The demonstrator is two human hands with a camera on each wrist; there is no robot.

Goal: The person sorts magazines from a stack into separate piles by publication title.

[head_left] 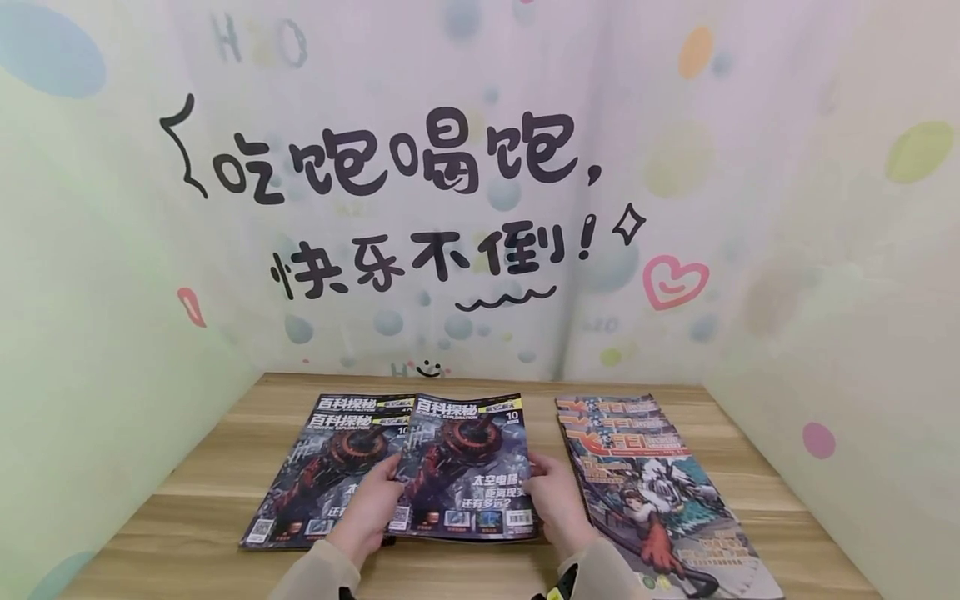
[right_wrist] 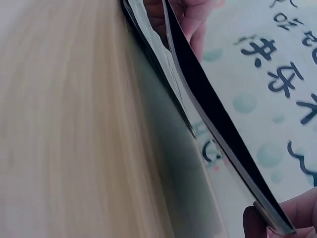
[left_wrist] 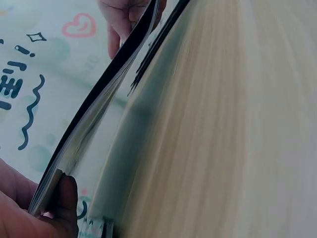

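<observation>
Both my hands hold a dark-covered science magazine [head_left: 465,467] by its two sides, cover up, above the table in front of me. At its left edge my left hand [head_left: 372,502] pinches it between thumb and fingers; the left wrist view shows the magazine [left_wrist: 94,106] edge-on in that grip. My right hand [head_left: 557,502] grips the opposite edge. Seen from the right wrist, the magazine [right_wrist: 218,114] stands clear of the tabletop, its pages sandwiched between the thumb and fingers. Just left lie matching magazines [head_left: 318,475], overlapped by the held one in the head view.
On the right, a fanned pile of comic-style magazines [head_left: 660,500] with red and white titles reaches toward the front. Everything lies on a wood-grain table [head_left: 202,492]. Behind it rises a white wall [head_left: 480,333] with black lettering, and side walls close in both ends.
</observation>
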